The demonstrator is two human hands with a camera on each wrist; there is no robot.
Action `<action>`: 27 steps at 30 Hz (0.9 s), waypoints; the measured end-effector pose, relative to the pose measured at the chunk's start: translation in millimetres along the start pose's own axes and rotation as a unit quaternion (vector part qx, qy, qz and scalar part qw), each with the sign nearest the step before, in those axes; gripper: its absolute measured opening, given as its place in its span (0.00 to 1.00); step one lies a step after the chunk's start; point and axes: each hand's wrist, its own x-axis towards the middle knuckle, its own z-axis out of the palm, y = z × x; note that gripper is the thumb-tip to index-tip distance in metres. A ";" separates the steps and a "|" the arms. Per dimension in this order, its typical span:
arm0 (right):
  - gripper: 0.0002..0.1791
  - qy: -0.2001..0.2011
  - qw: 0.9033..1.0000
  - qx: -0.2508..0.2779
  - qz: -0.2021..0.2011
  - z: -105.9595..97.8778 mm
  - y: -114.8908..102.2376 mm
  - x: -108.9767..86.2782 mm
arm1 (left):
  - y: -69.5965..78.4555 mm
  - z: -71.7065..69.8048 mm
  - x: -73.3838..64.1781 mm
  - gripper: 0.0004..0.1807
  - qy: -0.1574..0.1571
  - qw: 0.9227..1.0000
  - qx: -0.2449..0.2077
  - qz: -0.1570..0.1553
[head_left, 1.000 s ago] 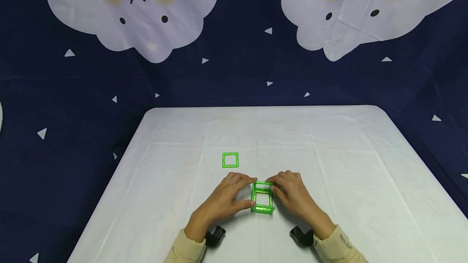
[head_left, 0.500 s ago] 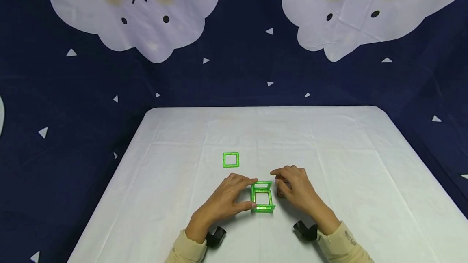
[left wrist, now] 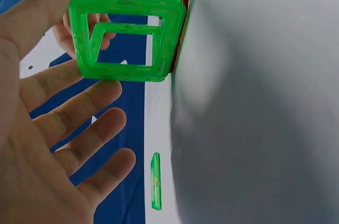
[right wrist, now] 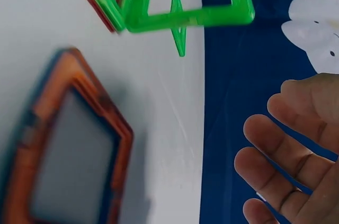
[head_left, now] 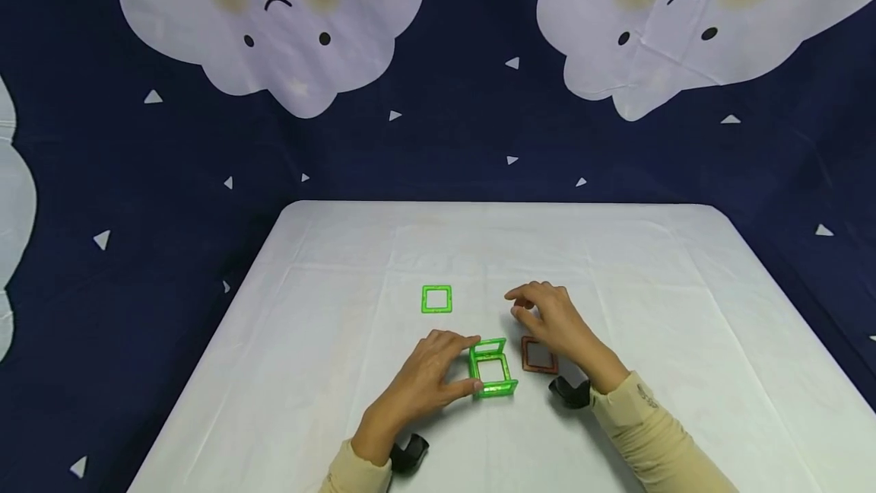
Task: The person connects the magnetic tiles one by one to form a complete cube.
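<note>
Green square magnetic tiles form a small open box (head_left: 496,388), with at least two walls standing on a base. My left hand (head_left: 433,375) pinches its left side, index finger at the far corner and thumb at the near one; in the left wrist view the other fingers are spread. Red edges (left wrist: 183,28) show along the box's bottom. Right of the box lies an orange-brown square magnetic tile (head_left: 527,356). My right hand (head_left: 557,322) hovers beyond that tile, fingers loosely bent and holding nothing. A loose green square magnetic tile (head_left: 424,299) lies flat further back, left of the right hand.
A white cloth-covered table (head_left: 342,310) reaches to a rounded back edge. Behind it hangs a dark blue curtain (head_left: 465,143) printed with clouds and small triangles. Black wrist-camera mounts (head_left: 411,453) sit under both wrists.
My right hand has left the green box and moved back and upward, uncovering the orange-brown tile on the table. The left hand keeps its hold; the head view has shifted slightly.
</note>
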 end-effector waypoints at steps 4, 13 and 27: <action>0.12 -0.012 1.000 -0.006 -0.003 1.8 3.3 14.5 | 0.6 2.6 -1.0 0.33 0.019 1.000 0.011 0.008; 0.12 -0.029 0.999 -0.016 -0.002 8.8 7.8 38.0 | 1.1 3.8 -2.3 0.34 0.036 0.999 0.027 0.006; 0.13 -0.065 0.998 -0.016 0.015 11.4 15.7 67.9 | 4.6 7.2 -4.0 0.34 0.065 0.996 0.049 0.018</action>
